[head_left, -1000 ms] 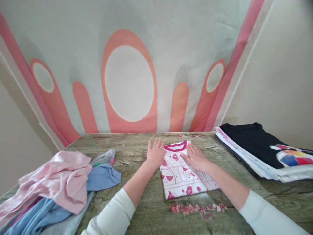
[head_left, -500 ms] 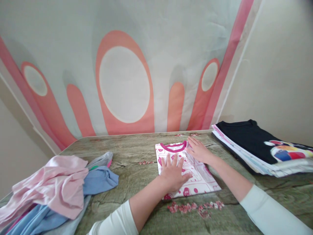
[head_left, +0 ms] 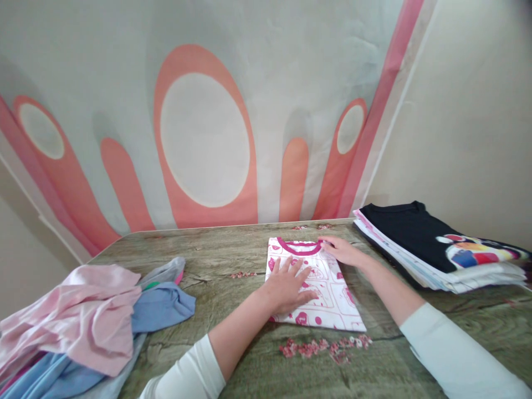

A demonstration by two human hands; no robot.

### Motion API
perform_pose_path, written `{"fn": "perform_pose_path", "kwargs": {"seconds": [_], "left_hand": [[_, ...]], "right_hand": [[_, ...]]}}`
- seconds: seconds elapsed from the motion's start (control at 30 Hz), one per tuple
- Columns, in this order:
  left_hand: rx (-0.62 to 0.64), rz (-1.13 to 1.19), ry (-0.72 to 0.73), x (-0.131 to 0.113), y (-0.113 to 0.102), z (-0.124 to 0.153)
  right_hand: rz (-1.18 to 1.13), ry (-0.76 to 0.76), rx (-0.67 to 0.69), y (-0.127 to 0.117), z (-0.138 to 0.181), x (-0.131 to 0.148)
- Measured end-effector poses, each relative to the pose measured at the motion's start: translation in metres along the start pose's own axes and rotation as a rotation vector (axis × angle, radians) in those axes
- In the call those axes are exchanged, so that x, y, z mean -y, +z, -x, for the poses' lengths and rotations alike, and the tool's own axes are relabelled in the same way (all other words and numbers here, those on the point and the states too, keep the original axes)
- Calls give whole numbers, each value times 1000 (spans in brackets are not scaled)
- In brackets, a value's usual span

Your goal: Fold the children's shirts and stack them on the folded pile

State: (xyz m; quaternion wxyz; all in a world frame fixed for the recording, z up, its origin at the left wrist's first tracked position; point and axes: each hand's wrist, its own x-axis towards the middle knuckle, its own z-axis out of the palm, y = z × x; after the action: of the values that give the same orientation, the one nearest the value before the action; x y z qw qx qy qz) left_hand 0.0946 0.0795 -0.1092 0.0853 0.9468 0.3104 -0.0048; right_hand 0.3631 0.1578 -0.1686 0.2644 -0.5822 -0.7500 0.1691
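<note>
A folded white shirt with pink cartoon print and a magenta collar (head_left: 332,288) lies on the wood-patterned table (head_left: 233,260). My left hand (head_left: 288,286) rests flat on the shirt's left half, fingers spread and open. My right hand (head_left: 343,251) lies on the shirt's upper right corner beside the collar, fingers stretched out flat. Both arms wear white sleeves.
A neat stack of folded clothes topped by a black printed shirt (head_left: 432,244) sits at the right. A loose heap of pink, blue and grey garments (head_left: 91,316) lies at the left. Small pink flower prints (head_left: 324,346) mark the table near its front. A patterned cloth hangs behind.
My left hand moved from the table beside the collar onto the shirt's lower left part. My right hand slid up to the upper right corner. The view shifted slightly.
</note>
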Motion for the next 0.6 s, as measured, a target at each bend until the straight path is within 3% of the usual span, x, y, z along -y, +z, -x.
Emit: {"fn": "perform_pose_path", "kwargs": {"seconds": [0.17, 0.27, 0.37, 0.6], "left_hand": [[-42, 31, 187, -48, 5, 9], [-23, 50, 220, -61, 9, 12], [-8, 48, 242, -50, 9, 10], [-51, 66, 284, 1, 0, -2]], "right_hand": [[-92, -8, 8, -9, 1, -4], [-113, 8, 21, -12, 2, -4], [-131, 66, 67, -14, 2, -9], [-161, 177, 55, -19, 5, -29]]}}
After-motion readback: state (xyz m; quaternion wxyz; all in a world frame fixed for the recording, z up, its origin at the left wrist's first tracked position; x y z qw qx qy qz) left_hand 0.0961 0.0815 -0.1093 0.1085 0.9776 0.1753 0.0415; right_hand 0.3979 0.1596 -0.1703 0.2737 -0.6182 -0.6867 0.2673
